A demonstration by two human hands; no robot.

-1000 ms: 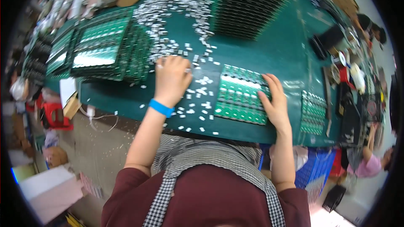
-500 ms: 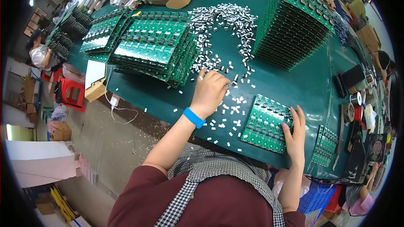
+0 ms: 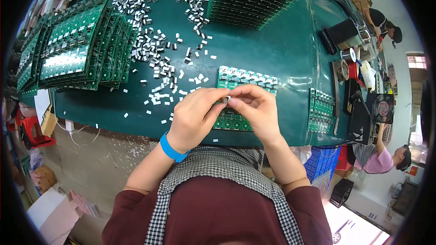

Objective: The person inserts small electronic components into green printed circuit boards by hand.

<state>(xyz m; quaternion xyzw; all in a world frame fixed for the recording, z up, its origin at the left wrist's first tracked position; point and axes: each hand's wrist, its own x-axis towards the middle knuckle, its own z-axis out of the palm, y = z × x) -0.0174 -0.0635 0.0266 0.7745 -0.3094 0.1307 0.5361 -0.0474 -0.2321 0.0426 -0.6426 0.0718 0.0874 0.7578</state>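
Note:
My left hand (image 3: 196, 114), with a blue band at its wrist, and my right hand (image 3: 257, 110) meet fingertip to fingertip above a green circuit board panel (image 3: 247, 76). Both pinch a small white-topped block component (image 3: 225, 100) between thumbs and forefingers; its details are mostly hidden. The panel lies flat near the table's front edge, its middle covered by my hands. To the left spreads a heap of similar small block components (image 3: 145, 47), with thin white pieces (image 3: 159, 97) scattered at its near end.
Stacked circuit boards (image 3: 68, 50) lean at the left, and a tall board stack (image 3: 254, 0) stands at the back. A smaller board panel (image 3: 320, 111) lies to the right, near a solder spool (image 3: 348, 55). Two people (image 3: 381, 25) are at the far right.
My left hand has come from the component heap to the board, and my right hand has left the board's edge to join it. Both now pinch a small block. The view has shifted.

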